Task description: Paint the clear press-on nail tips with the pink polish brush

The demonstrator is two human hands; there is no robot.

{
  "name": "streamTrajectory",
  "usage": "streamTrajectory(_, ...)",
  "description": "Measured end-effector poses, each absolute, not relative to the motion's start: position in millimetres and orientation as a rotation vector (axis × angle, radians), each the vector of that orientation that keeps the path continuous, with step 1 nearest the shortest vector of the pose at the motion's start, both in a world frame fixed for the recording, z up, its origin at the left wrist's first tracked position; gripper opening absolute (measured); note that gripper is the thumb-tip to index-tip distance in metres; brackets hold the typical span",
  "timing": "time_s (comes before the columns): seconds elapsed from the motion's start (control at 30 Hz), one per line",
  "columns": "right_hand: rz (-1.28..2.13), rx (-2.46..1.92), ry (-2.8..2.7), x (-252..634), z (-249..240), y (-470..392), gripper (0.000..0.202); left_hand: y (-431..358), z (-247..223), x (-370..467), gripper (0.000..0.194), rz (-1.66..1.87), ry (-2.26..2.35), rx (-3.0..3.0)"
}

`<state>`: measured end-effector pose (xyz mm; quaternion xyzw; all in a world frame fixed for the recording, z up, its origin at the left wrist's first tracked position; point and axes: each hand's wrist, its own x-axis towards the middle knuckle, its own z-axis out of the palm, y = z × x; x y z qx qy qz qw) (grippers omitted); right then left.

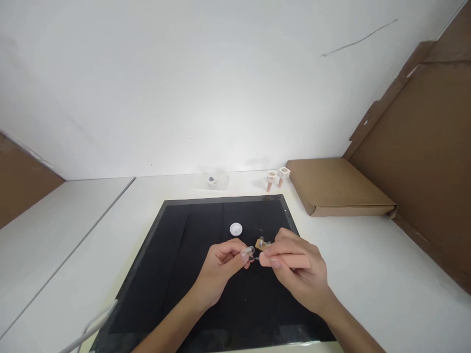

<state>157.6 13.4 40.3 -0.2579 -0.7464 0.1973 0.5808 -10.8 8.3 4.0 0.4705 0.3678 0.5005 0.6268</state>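
Note:
Over the black mat, my left hand (226, 262) pinches a small clear rounded piece (249, 250) between thumb and fingers. My right hand (301, 267) is closed around a thick pink-handled tool (285, 260) lying roughly level. Its thin dark tip points left and meets or nearly meets the clear piece; contact is too small to tell. Just behind my right fingers lies a small tan block (260, 244) with clear little parts on it, partly hidden by the hand. A small round white dish (236, 229) sits on the mat beyond both hands.
The black mat (176, 274) lies on a white table (73, 245). Behind it stand two pink-stemmed pieces with white square tops (271, 177) and a clear item with a dark centre (212, 181). A flat cardboard box (338, 186) is at right; a white cable (91, 326) is front left.

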Motion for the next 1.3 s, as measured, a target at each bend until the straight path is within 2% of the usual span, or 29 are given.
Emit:
streamTrajectory(0.23, 0.521, -0.608, -1.829, 157.1, 39.8, 12.1, 0.011, 9.2, 1.9, -12.3, 0.012, 1.144, 0.811, 1.109)
streamTrajectory(0.7, 0.293, -0.673, -1.877, 157.1, 43.4, 15.0, 0.016, 8.6, 2.2, -10.5, 0.021, 1.175, 0.799, 1.13)
streamTrajectory(0.9, 0.259, -0.619, -1.747, 157.1, 42.5, 14.7, 0.023, 9.3, -3.1, -13.1, 0.016, 1.192, 0.782, 1.185)
streamTrajectory(1.1, 0.381, -0.535, -1.85, 157.7, 40.8, 12.4, 0.008, 11.4, -4.3, -14.2, 0.01, 1.203, 0.718, 1.231)
streamTrajectory(1.3, 0.244, -0.581, -1.889, 157.9, 41.4, 14.8, 0.011, 10.7, -4.6, -14.3, 0.009, 1.234, 0.684, 1.279)
